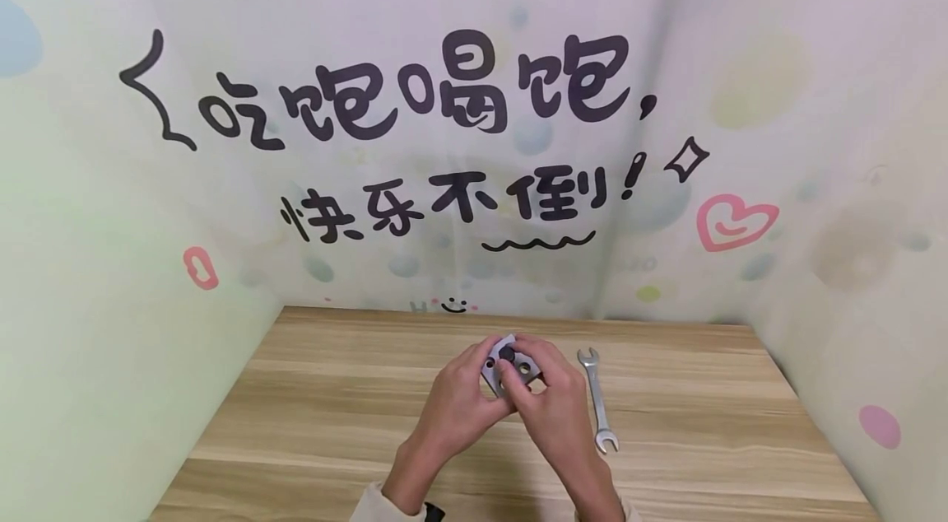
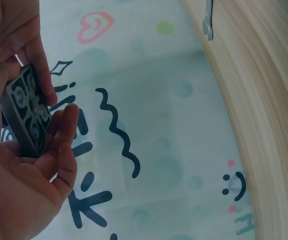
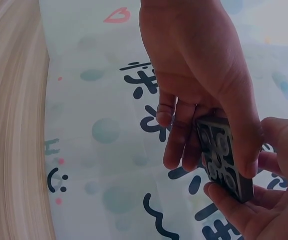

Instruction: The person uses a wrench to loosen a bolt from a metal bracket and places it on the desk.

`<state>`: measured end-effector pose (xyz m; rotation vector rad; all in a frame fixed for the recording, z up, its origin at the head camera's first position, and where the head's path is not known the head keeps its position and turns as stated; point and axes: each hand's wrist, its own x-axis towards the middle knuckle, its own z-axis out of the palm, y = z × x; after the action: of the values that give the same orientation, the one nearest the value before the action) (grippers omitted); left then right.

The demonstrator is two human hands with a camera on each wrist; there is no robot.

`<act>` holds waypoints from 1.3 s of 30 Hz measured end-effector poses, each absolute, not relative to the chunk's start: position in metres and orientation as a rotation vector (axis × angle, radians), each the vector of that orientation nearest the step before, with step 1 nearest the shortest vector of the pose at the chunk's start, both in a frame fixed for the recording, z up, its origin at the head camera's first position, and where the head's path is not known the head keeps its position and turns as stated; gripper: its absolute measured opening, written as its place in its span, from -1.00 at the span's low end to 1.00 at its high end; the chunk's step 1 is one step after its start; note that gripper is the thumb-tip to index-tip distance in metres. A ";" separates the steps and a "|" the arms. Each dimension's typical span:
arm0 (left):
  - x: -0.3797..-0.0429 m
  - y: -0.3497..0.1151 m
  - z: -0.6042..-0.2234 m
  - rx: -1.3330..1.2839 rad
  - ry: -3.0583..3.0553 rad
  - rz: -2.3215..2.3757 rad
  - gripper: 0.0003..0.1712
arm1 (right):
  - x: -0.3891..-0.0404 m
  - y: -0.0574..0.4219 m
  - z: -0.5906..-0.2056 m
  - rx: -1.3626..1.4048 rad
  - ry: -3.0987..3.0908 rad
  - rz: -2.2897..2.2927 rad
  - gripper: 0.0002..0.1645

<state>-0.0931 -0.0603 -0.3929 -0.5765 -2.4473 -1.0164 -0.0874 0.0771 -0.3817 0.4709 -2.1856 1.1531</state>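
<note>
Above the table, both hands hold a grey square plate [image 1: 492, 376] with round holes. A black bolt-like piece [image 1: 507, 353] with a faceted head stands on its upper face. My left hand [image 1: 457, 392] grips the plate along its left and lower edges. From the right, my right hand [image 1: 554, 397] pinches the plate, its thumb up by the black piece; whether the thumb touches that piece I cannot tell. In both wrist views the plate's [image 3: 217, 155] underside shows, with recessed hollows and rounded bosses. Fingers hide parts of its edges.
A silver double open-ended wrench [image 1: 597, 403] lies on the wooden table [image 1: 333, 398], just right of the right hand. Behind and at the sides rise pale printed walls [image 1: 444, 3] with black lettering. A dark band [image 1: 434, 513] shows at the left wrist.
</note>
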 end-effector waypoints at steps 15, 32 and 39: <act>-0.095 -0.061 -0.395 -0.605 -2.414 -1.004 -0.33 | -0.090 0.079 -0.384 0.566 -2.134 1.129 -0.73; -0.094 -0.061 -0.392 -0.563 -2.479 -1.017 -0.31 | -0.087 0.077 -0.380 0.458 -2.223 1.231 -0.55; -0.093 -0.060 -0.391 -0.575 -2.473 -1.010 -0.30 | -0.088 0.075 -0.381 0.401 -2.199 1.226 -0.71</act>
<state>-0.0925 -0.0601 -0.3913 -0.5746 -2.4727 -1.0095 -0.0875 0.0748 -0.3810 0.4008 -2.1989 1.2262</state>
